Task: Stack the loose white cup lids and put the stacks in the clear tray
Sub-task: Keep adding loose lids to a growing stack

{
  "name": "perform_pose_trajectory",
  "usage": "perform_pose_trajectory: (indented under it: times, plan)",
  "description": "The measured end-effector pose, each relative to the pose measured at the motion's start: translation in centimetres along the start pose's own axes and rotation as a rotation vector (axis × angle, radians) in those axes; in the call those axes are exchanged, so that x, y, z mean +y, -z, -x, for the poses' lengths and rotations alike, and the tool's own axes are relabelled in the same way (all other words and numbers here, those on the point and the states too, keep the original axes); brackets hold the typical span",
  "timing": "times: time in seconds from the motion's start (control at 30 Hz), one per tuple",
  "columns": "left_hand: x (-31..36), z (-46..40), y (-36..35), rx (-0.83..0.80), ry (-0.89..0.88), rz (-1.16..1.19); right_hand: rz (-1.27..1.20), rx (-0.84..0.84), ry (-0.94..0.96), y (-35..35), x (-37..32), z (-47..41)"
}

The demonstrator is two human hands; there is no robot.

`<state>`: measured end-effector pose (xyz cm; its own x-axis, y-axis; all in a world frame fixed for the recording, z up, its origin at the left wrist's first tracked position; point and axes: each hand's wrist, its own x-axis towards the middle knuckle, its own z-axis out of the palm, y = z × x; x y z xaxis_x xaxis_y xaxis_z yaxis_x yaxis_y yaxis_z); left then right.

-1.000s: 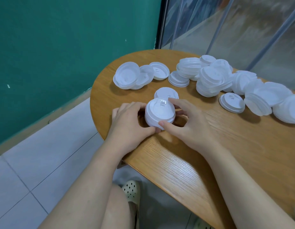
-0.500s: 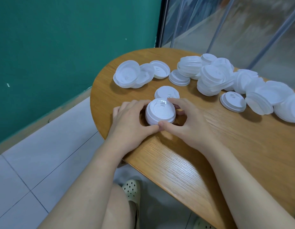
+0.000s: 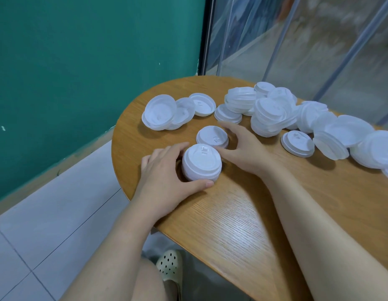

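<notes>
The left hand (image 3: 165, 170) is curling its fingers (image 3: 180, 147) and thumb round the stack of lids (image 3: 201, 162) standing near the surface's (image 3: 232, 224) rounded end, the far fingertips hiding behind it. The right hand (image 3: 243, 148) is reaching, blurred, to a single lid (image 3: 211, 136) just behind; whether its fingers are gripping it I cannot tell. Loose lids (image 3: 273, 114) are spreading rightward, the last cut off by the frame edge.
</notes>
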<state>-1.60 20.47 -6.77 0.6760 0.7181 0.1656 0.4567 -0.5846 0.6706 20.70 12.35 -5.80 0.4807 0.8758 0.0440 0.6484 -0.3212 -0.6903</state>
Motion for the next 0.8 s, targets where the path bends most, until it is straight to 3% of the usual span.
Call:
perform_pose_trajectory:
  times: [0.13,0.33,0.8]
  plan:
    - [-0.1,-0.1,-0.2,0.000,-0.008,0.016,-0.006,0.070,-0.012,-0.5,-0.1,0.3]
    - [-0.1,-0.1,-0.2,0.006,-0.007,0.030,-0.242,0.208,-0.005,0.6,-1.4,3.0]
    - [0.3,-0.2,-0.1,0.012,0.011,0.001,-0.177,0.061,0.173,-1.7,-2.7,6.4]
